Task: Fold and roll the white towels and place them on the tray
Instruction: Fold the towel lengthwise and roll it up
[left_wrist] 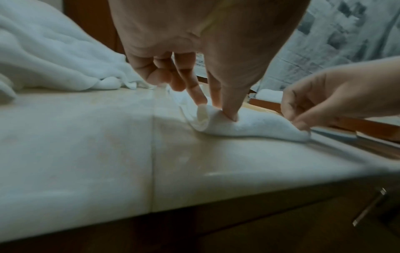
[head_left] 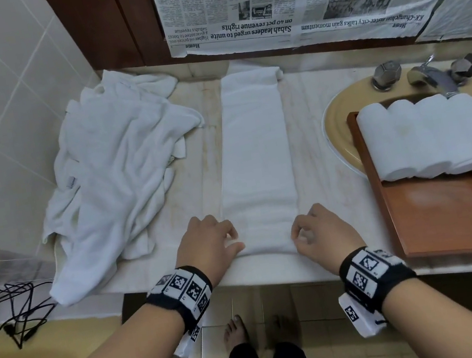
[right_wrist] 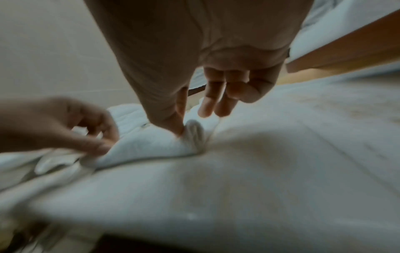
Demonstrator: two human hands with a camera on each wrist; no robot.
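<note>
The marble counter (head_left: 306, 123) runs left to right in front of me, with the heap of unfolded towels (head_left: 122, 179) at the far left and the wooden tray (head_left: 459, 213) at the right, sitting partly over the sink (head_left: 340, 117); four rolled towels (head_left: 436, 135) already lie side by side at its far end. Between heap and tray, the folded towel (head_left: 256, 156) stretches away from me as one long strip, its near end at the counter edge. My left hand (head_left: 208, 243) pinches the near left corner between thumb and fingertips, and my right hand (head_left: 320, 232) pinches the near right corner the same way; the wrist views show the edge just curled over into a first small turn. I judge this the start of the roll (the part that decides everything). To do it well, I want both corners turning together, the first turn tight and square to the strip's sides, then even pressure pushing away from me so the roll doesn't cone.
</note>
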